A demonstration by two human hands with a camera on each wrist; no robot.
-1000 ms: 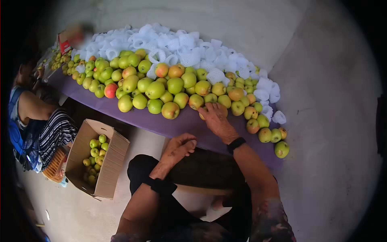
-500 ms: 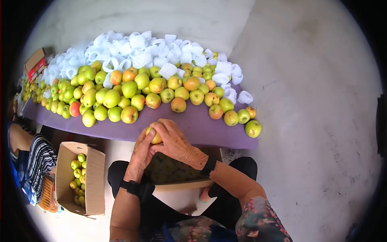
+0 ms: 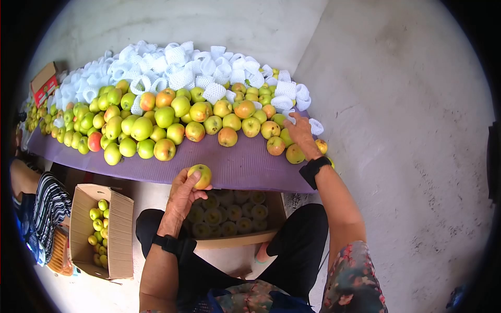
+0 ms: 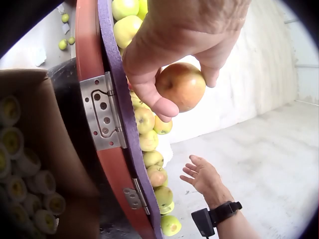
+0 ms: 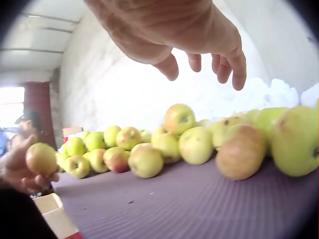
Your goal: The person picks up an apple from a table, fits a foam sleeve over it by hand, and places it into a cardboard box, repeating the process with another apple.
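Observation:
Just in front of the purple-covered table's near edge, my left hand [image 3: 181, 197] holds a yellow-green apple [image 3: 200, 176] with a reddish blush. In the left wrist view its thumb and fingers curl round this apple [image 4: 182, 86]. Stretched out over the table's right end, my right hand [image 3: 301, 133] is close to the white foam net sleeves [image 3: 285, 89]. The right wrist view has that hand [image 5: 174, 30] above the loose apples [image 5: 195, 145], fingers loosely bent and nothing in them. Many apples [image 3: 142, 128] are heaped along the table, with foam sleeves piled behind.
Under the table edge, between my knees, a cardboard box [image 3: 229, 241] holds rows of apples in foam sleeves. Another open cardboard box [image 3: 121, 229] with loose apples stands on the floor at left, beside a seated person [image 3: 31, 182]. A red box [image 3: 45, 83] sits at the far left.
My right hand took an apple from the front row and brought it to my left hand. Now the left hand holds it alone, and the right has moved away to the table's right end.

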